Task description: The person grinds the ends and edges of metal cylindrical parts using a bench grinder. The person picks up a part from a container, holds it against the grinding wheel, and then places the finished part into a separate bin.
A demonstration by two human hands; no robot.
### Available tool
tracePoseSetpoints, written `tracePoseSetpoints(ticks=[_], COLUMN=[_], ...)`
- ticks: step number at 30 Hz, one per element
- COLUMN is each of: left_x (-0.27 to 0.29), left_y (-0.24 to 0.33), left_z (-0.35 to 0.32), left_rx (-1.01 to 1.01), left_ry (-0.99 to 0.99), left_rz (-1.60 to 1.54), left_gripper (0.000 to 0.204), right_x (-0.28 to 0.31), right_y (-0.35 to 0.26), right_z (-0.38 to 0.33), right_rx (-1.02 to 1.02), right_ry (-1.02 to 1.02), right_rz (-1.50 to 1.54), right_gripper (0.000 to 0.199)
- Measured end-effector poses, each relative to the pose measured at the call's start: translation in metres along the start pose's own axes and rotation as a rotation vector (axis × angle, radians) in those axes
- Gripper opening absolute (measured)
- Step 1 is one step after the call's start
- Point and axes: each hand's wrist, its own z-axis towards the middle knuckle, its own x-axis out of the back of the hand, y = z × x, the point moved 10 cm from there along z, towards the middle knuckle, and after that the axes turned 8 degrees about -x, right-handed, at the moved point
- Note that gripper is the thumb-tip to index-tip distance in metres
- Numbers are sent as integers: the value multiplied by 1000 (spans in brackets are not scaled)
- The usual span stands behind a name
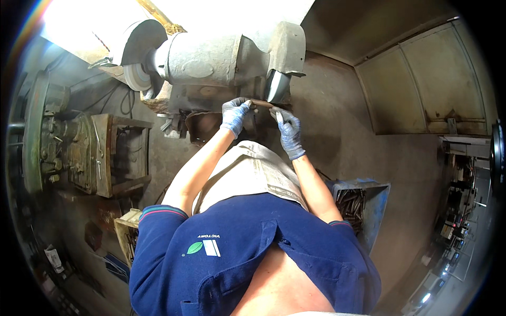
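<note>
A short brown metal rod (261, 103) spans my two gloved hands in front of a large grey pedestal grinder (203, 58). My left hand (235, 114) is closed on the rod's left end, fingers pinched around it. At the other end my right hand (289, 134) grips it with thumb and fingers. Both gloves are blue and grey. Just beyond the rod is the grinder's right wheel (278, 87), under its metal guard. Whether rod and wheel touch, I cannot tell. A pale cloth apron (253, 168) covers my lap.
The grinder's left wheel (137, 77) sits partly under a curved guard. By my right elbow stands a blue-grey bin (375, 208) with many metal pieces (350, 205). A yellowish crate (124, 227) is at my left. Farther left stands a greenish machine (68, 147); metal panels (421, 84) rise at right.
</note>
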Motion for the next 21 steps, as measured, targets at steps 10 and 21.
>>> tracePoseSetpoints(ticks=[10,21], left_x=[-23,-21], left_y=[-23,-17], left_z=[6,3], left_rx=[45,50], left_ry=[-68,-43], left_rz=[-12,-1], left_gripper=[9,8], right_x=[30,26], right_y=[25,23], right_z=[0,0], right_rx=[-125,-119], right_ry=[56,43], right_rz=[40,90], right_gripper=[22,24])
